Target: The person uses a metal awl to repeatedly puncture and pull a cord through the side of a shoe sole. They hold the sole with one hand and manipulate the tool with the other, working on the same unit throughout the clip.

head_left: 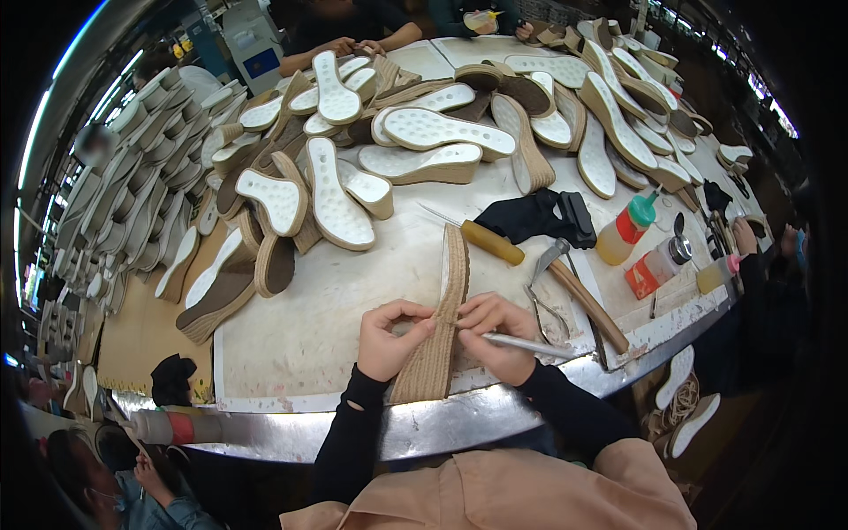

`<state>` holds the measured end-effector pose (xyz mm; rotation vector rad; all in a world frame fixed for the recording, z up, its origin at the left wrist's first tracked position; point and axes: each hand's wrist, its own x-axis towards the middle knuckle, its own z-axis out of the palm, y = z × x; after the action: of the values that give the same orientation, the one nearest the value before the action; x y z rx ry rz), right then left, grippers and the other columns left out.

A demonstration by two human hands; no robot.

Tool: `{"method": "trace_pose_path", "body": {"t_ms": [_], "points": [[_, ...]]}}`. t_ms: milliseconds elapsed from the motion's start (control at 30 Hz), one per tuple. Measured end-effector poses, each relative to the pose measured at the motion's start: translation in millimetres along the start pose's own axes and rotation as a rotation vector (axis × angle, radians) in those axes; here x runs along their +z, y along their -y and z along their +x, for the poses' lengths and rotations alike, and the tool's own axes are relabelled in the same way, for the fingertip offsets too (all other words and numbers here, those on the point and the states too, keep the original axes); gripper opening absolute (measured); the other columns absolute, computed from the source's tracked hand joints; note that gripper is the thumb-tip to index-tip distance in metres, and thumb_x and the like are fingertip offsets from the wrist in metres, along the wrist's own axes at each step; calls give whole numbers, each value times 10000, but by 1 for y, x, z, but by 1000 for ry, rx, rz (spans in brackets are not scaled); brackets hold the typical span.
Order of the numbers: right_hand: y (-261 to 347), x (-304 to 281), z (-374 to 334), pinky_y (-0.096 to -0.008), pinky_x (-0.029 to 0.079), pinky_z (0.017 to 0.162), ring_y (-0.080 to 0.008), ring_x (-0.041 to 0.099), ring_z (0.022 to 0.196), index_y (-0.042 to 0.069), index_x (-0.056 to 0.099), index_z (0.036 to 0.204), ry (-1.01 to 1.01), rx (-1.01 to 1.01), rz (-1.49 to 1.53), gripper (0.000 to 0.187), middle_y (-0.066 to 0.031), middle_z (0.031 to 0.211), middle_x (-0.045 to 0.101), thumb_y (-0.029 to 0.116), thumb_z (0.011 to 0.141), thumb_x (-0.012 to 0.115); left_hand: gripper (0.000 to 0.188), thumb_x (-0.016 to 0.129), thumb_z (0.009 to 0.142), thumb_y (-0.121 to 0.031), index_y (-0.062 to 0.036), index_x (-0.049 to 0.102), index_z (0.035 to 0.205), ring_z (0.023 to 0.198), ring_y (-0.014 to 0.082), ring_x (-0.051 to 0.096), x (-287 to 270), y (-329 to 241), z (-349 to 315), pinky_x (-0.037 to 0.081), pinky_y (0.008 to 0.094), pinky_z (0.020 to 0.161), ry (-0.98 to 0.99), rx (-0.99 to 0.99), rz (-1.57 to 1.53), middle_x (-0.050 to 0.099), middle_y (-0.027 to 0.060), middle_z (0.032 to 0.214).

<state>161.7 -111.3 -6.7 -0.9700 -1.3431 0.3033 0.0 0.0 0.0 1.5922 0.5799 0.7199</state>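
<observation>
A wedge shoe sole wrapped in tan woven rope (428, 353) stands on edge in front of me, its narrow toe end pointing away. My left hand (389, 336) pinches its left side between thumb and fingers. On the opposite side, my right hand (496, 334) has its fingertips closed against the rope edge. A slim silver pen-shaped tool (539, 346) lies in that right hand, its back end sticking out to the right. Whatever the tool's tip touches is hidden by my fingers. Just beyond the sole lies an awl with a yellow handle (492, 242).
Piled wedge soles with white tops (442, 131) cover the far table. At right are a hammer (590, 307), pliers (541, 305), a black cloth (521, 216), a green-capped bottle (625, 231) and a red-labelled bottle (655, 269). A metal edge (291, 435) borders the table near me. People sit around.
</observation>
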Motion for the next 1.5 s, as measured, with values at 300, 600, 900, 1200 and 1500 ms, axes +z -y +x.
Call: {"method": "trace_pose_path", "body": {"t_ms": [300, 600, 900, 1200, 1500], "points": [[10, -5, 4, -272, 460, 774, -134, 576, 827, 33, 471, 851, -305, 357, 297, 215, -102, 862, 609, -75, 770, 638, 72, 717, 735, -39, 10, 679, 773, 719, 109, 624, 5, -21, 2, 481, 253, 706, -41, 108, 212, 673, 64, 756], [13, -5, 10, -261, 445, 787, -116, 561, 817, 40, 442, 946, -313, 404, 329, 280, -75, 862, 601, -60, 785, 648, 122, 718, 776, -81, 9, 673, 847, 731, 101, 609, 0, -13, 3, 476, 234, 714, 27, -53, 30, 673, 60, 807], [8, -17, 32, -327, 378, 939, -169, 527, 1055, 33, 405, 1049, 145, 148, -251, 396, -59, 858, 620, -22, 767, 679, 239, 654, 761, -20, 6, 666, 998, 776, 90, 579, 6, -13, 1, 461, 237, 776, 30, 24, -28, 655, 44, 936], [2, -15, 35, -332, 388, 917, -184, 498, 1077, 41, 439, 1016, 153, 204, -82, 368, -59, 896, 595, -2, 757, 697, 330, 622, 742, 27, -11, 655, 1068, 844, 105, 597, 10, -15, 3, 467, 240, 809, 38, 99, -78, 649, 64, 999], [9, -13, 52, -341, 414, 874, -203, 529, 1011, 36, 566, 891, 244, 85, -218, 223, -77, 957, 578, 0, 729, 714, 323, 641, 769, -4, -15, 646, 1093, 825, 89, 597, 7, -8, 6, 462, 228, 752, 58, 37, -27, 657, 61, 1036]]}}
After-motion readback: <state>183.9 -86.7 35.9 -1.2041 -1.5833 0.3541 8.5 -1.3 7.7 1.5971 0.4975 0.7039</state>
